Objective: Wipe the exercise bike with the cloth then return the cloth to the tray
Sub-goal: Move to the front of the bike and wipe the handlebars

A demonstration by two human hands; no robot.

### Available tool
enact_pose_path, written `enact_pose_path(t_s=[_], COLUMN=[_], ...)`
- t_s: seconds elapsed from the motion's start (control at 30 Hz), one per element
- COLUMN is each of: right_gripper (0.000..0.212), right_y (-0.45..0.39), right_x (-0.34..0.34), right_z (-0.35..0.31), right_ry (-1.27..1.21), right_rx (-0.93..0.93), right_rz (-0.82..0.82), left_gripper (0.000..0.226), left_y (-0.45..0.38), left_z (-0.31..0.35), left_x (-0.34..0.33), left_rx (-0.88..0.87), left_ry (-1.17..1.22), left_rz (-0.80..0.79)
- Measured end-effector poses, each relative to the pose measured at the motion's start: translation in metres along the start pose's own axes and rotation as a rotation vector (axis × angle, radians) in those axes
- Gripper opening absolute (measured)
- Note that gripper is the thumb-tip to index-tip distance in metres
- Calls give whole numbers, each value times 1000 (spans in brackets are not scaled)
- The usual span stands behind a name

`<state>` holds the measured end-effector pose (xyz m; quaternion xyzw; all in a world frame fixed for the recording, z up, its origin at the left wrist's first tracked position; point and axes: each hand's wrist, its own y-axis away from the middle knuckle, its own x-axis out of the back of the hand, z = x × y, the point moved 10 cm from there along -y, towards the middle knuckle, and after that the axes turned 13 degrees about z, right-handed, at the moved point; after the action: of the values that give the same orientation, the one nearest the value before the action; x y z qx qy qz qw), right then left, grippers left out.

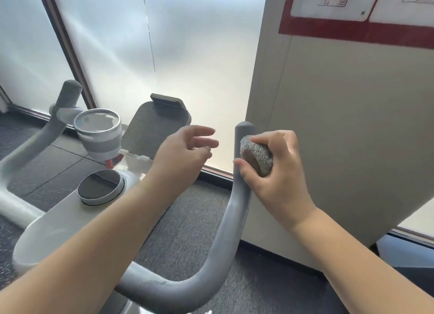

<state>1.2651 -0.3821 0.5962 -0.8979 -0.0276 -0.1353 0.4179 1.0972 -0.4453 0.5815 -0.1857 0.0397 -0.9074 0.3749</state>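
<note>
The exercise bike's grey right handlebar (237,210) curves up from the bottom centre to a rounded tip. My right hand (277,173) is shut on a bunched grey fluffy cloth (257,153) and presses it against the upper part of that bar. My left hand (185,154) hovers just left of the bar with fingers apart, holding nothing. The bike's white body (61,222) carries a round dark dial (99,185), a tablet holder (155,128) and a cup holder (98,130). The left handlebar (68,95) rises at the far left. No tray is in view.
A beige partition panel (352,126) with a red-bordered poster (359,11) stands right behind the right handlebar. Frosted glass (187,55) with a dark frame fills the background. Grey carpet (195,219) covers the floor below.
</note>
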Motion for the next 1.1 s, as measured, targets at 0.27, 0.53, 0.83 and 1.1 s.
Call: enact_pose_path(t_s=[0.27, 0.53, 0.83, 1.1], right_gripper=[28, 25, 21, 22], right_y=[-34, -7, -37, 6], right_x=[9, 4, -20, -17], right_z=[2, -2, -49, -47], right_ry=[-86, -92, 123, 158], right_rx=[-69, -14, 369, 478], right_rz=[-3, -23, -65, -129], left_gripper=[31, 31, 30, 28], left_y=[2, 5, 0, -1], left_z=[7, 1, 4, -10], left_x=[-2, -9, -3, 4], left_rx=[-16, -5, -11, 11], left_ry=[-12, -16, -1, -59], left_rz=[4, -14, 17, -12])
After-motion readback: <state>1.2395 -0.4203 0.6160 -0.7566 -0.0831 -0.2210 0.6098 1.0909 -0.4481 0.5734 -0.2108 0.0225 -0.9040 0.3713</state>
